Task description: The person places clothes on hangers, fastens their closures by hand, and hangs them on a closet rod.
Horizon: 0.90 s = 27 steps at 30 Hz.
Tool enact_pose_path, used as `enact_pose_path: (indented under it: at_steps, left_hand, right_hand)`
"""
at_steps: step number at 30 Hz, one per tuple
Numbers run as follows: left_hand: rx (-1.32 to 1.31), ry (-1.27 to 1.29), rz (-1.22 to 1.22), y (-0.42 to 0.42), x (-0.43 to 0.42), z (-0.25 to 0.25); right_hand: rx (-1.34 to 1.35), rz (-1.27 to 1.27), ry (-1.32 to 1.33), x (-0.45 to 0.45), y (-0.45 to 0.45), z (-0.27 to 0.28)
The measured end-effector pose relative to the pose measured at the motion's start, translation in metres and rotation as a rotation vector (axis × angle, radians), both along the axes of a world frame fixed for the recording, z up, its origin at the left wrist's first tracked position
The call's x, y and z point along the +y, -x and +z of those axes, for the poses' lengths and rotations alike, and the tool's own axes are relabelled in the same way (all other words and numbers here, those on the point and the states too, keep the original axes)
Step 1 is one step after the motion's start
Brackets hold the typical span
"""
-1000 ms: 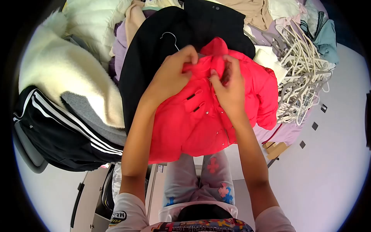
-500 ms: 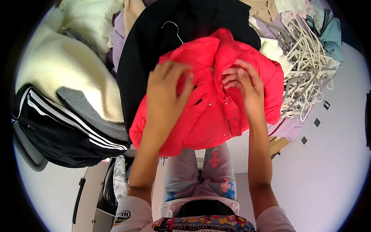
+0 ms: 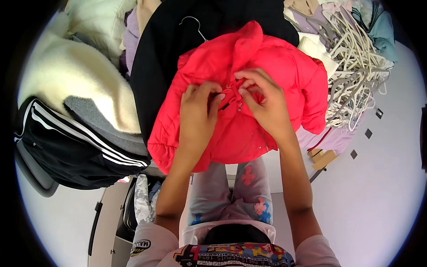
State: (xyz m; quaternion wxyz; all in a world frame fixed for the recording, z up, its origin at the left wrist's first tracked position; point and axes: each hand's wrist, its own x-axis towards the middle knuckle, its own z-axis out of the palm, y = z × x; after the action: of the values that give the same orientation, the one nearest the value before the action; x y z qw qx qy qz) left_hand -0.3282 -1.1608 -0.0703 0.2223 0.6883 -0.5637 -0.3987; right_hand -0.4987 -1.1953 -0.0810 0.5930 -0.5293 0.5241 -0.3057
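A puffy red jacket [image 3: 284, 58] lies at the centre on a black garment [image 3: 153, 58], its collar toward the far side. From its neck sticks the metal hook of a hanger [image 3: 195, 26]; the rest of that hanger is hidden. My left hand [image 3: 200, 107] pinches the jacket's front near a toggle loop, left of the zip line. Just to the right, my right hand [image 3: 262, 98] has thumb and fingers closed on the other side of the front opening, by the upper toggle and a snap.
White and grey hangers [image 3: 351, 66] are heaped at the right. Cream fluffy clothing [image 3: 84, 84] and a black garment with white stripes [image 3: 66, 147] lie at the left. A cardboard box [image 3: 322, 159] shows below the right edge of the pile.
Both hands have moved from the collar down to the toggles. The hands, apart and loose half a second ago, are now close together and pinching the jacket's front.
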Motion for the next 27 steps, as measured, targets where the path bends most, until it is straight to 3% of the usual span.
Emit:
enact_pose_path:
  at_steps: [7, 15, 27]
  left_hand:
    - [0.062, -0.033, 0.080, -0.002, 0.001, -0.006]
    - [0.011, 0.043, 0.068, -0.002, 0.002, -0.014]
    - [0.019, 0.000, 0.098, -0.002, 0.001, -0.015]
  right_hand:
    - [0.153, 0.087, 0.148, 0.002, -0.009, -0.011]
    - [0.553, 0.231, 0.344, 0.000, -0.008, -0.013]
    - [0.478, -0.011, 0.256, 0.006, -0.009, -0.016]
